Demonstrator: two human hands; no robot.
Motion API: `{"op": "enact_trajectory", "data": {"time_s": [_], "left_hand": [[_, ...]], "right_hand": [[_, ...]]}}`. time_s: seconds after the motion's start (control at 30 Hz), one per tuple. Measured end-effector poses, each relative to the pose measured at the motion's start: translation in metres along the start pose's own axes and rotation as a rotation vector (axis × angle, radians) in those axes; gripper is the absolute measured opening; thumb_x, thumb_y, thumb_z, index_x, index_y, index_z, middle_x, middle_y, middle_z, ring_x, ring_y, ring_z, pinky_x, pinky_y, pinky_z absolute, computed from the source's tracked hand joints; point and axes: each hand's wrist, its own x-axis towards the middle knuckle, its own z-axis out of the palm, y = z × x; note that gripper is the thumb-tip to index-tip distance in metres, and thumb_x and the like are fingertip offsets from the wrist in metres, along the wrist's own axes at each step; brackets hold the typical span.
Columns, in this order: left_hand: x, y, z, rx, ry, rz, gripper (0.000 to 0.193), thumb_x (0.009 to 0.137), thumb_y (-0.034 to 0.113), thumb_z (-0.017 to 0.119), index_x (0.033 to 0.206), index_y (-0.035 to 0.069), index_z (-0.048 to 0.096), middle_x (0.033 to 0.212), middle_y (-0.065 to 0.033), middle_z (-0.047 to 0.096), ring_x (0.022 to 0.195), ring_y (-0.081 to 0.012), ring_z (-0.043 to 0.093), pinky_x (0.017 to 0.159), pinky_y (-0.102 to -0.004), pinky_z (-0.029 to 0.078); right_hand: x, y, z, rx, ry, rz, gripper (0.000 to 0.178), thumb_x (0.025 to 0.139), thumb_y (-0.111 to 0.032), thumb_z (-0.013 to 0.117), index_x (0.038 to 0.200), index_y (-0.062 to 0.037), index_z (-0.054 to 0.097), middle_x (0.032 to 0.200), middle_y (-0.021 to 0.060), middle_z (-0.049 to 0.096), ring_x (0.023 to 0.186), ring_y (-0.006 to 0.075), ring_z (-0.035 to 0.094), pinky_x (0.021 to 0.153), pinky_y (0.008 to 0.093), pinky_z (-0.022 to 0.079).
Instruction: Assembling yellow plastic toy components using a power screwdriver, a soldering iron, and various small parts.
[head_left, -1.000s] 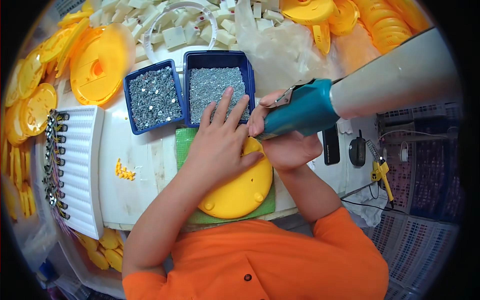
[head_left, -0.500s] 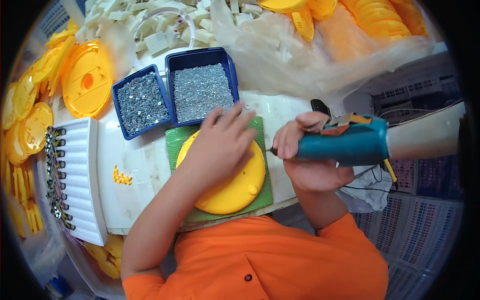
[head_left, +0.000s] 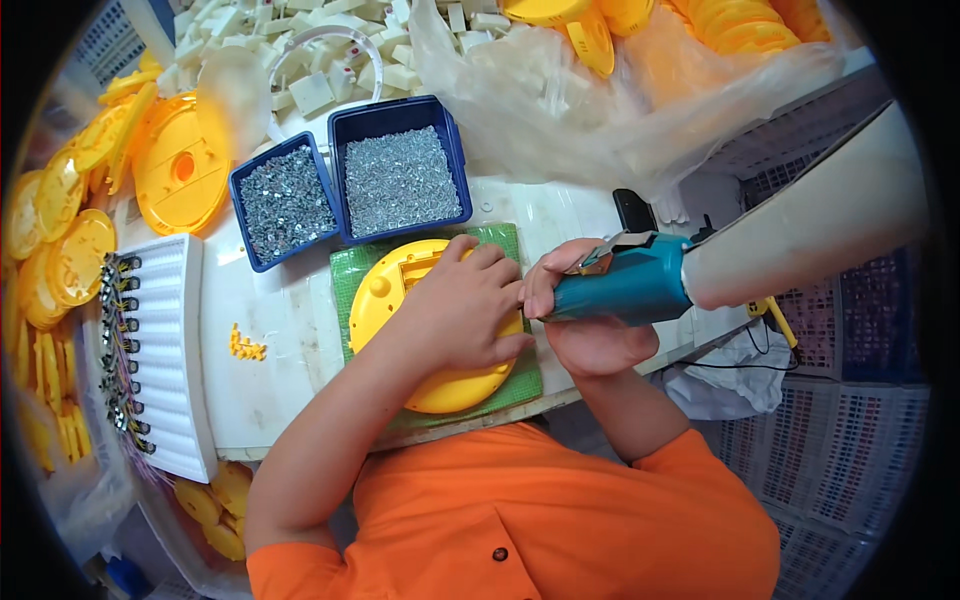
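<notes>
A round yellow plastic housing (head_left: 450,392) lies on a green mat (head_left: 347,290) at the table's front edge. Across its top rests my left hand (head_left: 465,315), fingers stretched out, covering much of the middle and right side. A rectangular recess and a small round knob show on the uncovered part. In my right hand (head_left: 600,345) is a teal electric screwdriver (head_left: 625,290), held sideways with its tip pointing left at the housing's right edge, close to my left fingers. Whether the tip touches anything cannot be made out.
Two blue bins, a smaller one (head_left: 290,205) and a larger one (head_left: 405,180), hold small metal parts beyond the mat. Tiny yellow pieces (head_left: 246,344) lie left, beside a white tray (head_left: 165,350) with wired components. Yellow discs (head_left: 180,165), white parts (head_left: 315,90) and plastic sheeting (head_left: 560,120) surround these.
The housing's knob has shifted from its lower right to its upper left, and a recess now shows. My right hand has brought the screwdriver left, nearer the housing. My left hand has settled lower.
</notes>
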Motion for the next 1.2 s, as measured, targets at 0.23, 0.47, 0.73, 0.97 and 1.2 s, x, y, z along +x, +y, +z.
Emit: {"op": "enact_trajectory", "data": {"time_s": [0.23, 0.47, 0.73, 0.97, 1.2], "left_hand": [[-0.006, 0.005, 0.002, 0.069, 0.112, 0.017, 0.044, 0.084, 0.044, 0.070, 0.110, 0.009, 0.069, 0.115, -0.0105, 0.066, 0.120, -0.0300, 0.056, 0.111, -0.0502, 0.035], [-0.066, 0.049, 0.003, 0.175, 0.198, -0.164, 0.037, 0.088, 0.026, 0.071, 0.119, 0.006, 0.066, 0.129, -0.0117, 0.063, 0.127, -0.0275, 0.056, 0.108, -0.0454, 0.041], [-0.091, 0.081, 0.059, 0.445, 0.275, -0.331, 0.057, 0.093, 0.033, 0.061, 0.139, 0.000, 0.059, 0.152, -0.0168, 0.053, 0.145, -0.0317, 0.046, 0.121, -0.0519, 0.029], [-0.092, 0.081, 0.053, 0.447, 0.280, -0.275, 0.054, 0.094, 0.029, 0.061, 0.138, -0.001, 0.059, 0.151, -0.0172, 0.054, 0.144, -0.0315, 0.048, 0.120, -0.0512, 0.030], [-0.092, 0.077, 0.057, 0.455, 0.309, -0.282, 0.053, 0.095, 0.029, 0.062, 0.137, -0.001, 0.059, 0.149, -0.0170, 0.056, 0.143, -0.0309, 0.049, 0.120, -0.0511, 0.031]], "right_hand": [[0.001, -0.002, 0.005, -0.012, 0.060, -0.046, 0.089, 0.084, -0.065, 0.060, 0.136, 0.0058, 0.051, 0.098, 0.0164, 0.066, 0.086, 0.0260, 0.064, 0.081, 0.0404, 0.049], [-0.033, -0.032, 0.042, -0.134, -0.149, -0.023, 0.085, 0.088, -0.070, 0.053, 0.134, 0.0017, 0.055, 0.085, 0.0128, 0.064, 0.080, 0.0229, 0.060, 0.080, 0.0372, 0.046], [-0.056, -0.021, 0.057, -0.115, -0.079, 0.155, 0.080, 0.088, -0.068, 0.058, 0.132, -0.0012, 0.058, 0.093, 0.0170, 0.065, 0.086, 0.0261, 0.062, 0.086, 0.0389, 0.047], [-0.077, -0.006, 0.039, -0.134, 0.077, 0.218, 0.087, 0.086, -0.071, 0.058, 0.135, 0.0002, 0.055, 0.095, 0.0137, 0.067, 0.090, 0.0250, 0.063, 0.089, 0.0381, 0.047], [-0.054, -0.018, 0.056, -0.179, -0.062, 0.126, 0.098, 0.081, -0.081, 0.057, 0.135, 0.0009, 0.053, 0.090, 0.0103, 0.066, 0.084, 0.0229, 0.063, 0.085, 0.0365, 0.047]]}}
